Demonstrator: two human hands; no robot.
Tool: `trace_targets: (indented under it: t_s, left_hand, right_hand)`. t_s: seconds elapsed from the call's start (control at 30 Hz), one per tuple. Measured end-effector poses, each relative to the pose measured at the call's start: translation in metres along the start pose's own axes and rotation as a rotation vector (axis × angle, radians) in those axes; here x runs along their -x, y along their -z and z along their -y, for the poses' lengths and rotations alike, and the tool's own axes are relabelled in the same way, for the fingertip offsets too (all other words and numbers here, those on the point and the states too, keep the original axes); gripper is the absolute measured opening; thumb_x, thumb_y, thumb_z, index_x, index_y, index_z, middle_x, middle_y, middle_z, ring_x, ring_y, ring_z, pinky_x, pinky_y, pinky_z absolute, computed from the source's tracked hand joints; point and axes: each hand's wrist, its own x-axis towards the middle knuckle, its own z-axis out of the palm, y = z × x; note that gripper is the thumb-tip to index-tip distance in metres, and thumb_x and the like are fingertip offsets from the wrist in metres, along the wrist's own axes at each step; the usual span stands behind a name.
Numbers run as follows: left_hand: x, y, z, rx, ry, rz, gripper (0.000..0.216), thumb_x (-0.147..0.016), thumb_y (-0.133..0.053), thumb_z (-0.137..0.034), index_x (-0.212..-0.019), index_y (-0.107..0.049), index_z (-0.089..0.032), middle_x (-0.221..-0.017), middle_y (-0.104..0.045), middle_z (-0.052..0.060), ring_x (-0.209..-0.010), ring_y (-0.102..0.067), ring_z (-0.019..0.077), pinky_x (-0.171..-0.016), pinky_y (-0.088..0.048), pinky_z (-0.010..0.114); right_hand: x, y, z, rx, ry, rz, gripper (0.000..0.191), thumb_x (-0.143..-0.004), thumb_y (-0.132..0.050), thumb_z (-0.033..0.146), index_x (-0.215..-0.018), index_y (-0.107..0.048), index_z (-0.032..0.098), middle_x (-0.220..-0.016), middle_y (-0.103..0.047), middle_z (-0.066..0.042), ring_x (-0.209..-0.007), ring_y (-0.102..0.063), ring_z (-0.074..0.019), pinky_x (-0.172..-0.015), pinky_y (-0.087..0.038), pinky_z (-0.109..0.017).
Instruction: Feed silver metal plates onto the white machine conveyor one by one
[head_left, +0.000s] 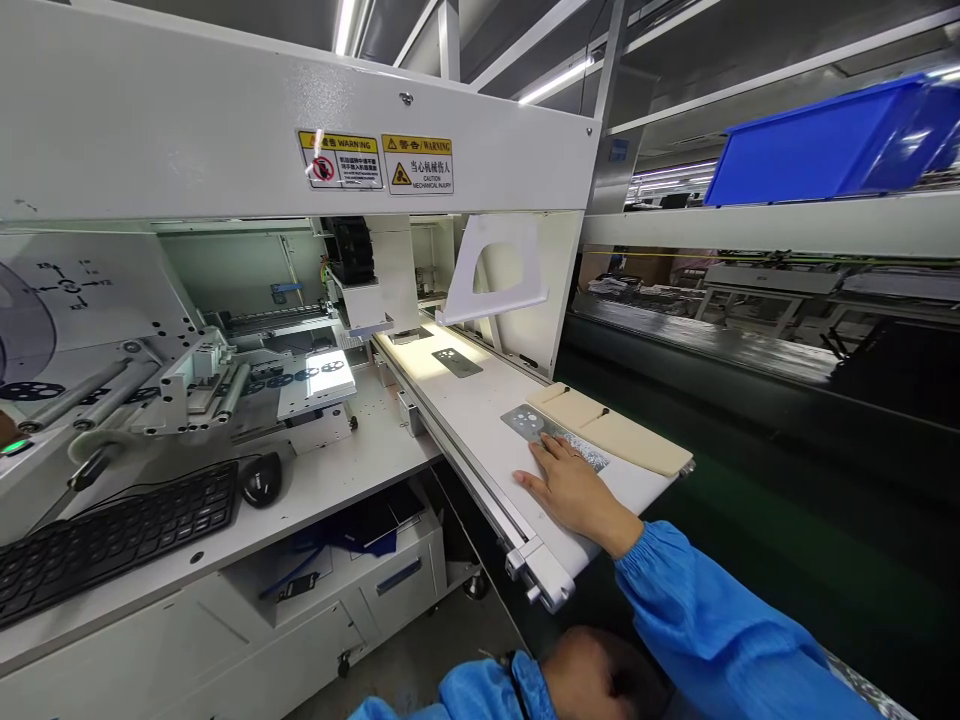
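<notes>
My right hand lies palm down with fingers stretched out on a flat grey phone back panel. The panel has round camera holes at one end and a speckled, shiny part at the other. It rests on the white conveyor belt, beside a cream guide plate with two dark knobs. Farther up the belt, a second dark panel lies near the lit opening. Low in the view, my left hand is curled in shadow below the belt's end; what its fingers hold, if anything, is hidden.
A white machine housing with warning labels spans overhead. Left stand a keyboard, a mouse and a roller feeder carrying dark ring-shaped parts. A clear plastic guard hangs over the belt. Blue bins sit on a right-hand shelf.
</notes>
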Motion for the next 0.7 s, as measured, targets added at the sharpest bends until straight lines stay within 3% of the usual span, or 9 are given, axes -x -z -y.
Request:
trace_targets:
  t_s: [0.33, 0.7]
  left_hand:
    - [0.000, -0.003, 0.004, -0.010, -0.044, -0.007, 0.027, -0.081, -0.055, -0.017, -0.104, -0.069, -0.018, -0.101, -0.073, 0.004, -0.089, -0.068, 0.0163, -0.077, -0.049, 0.022]
    - [-0.004, -0.011, 0.013, 0.010, -0.037, -0.041, 0.022, -0.078, -0.058, -0.015, -0.096, -0.071, -0.016, -0.097, -0.074, 0.004, -0.084, -0.068, 0.0153, -0.073, -0.049, 0.021]
  right_hand:
    - [-0.003, 0.003, 0.000, -0.035, -0.030, 0.044, 0.072, -0.095, -0.034, 0.056, -0.145, -0.037, 0.003, -0.153, -0.027, -0.024, -0.142, -0.021, -0.0368, -0.115, -0.021, -0.045]
    - [0.016, 0.006, -0.001, 0.004, 0.032, -0.062, 0.068, -0.094, -0.042, 0.051, -0.141, -0.043, 0.001, -0.151, -0.030, -0.024, -0.141, -0.025, -0.0379, -0.114, -0.026, -0.050]
